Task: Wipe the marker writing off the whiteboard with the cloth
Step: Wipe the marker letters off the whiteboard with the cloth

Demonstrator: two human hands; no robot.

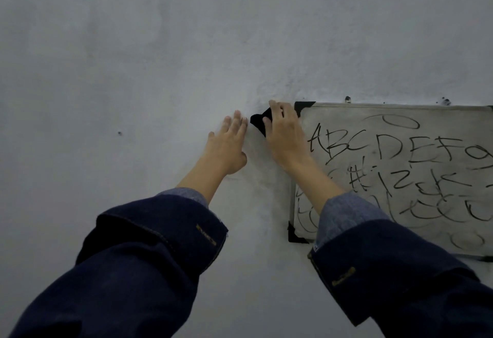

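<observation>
A whiteboard with black corner caps hangs on the wall at the right, running past the frame's edge. Black marker writing covers it: letters in a top row, scribbles and loops below. My right hand presses a small black cloth flat against the wall just left of the board's top-left corner; most of the cloth is hidden under my fingers. My left hand rests flat on the bare wall right beside the cloth, fingers spread, holding nothing.
The pale grey wall fills the left and upper view, marked by a few small dark holes. Two mounting points sit above the board's top edge. Dark blue denim sleeves cover both forearms.
</observation>
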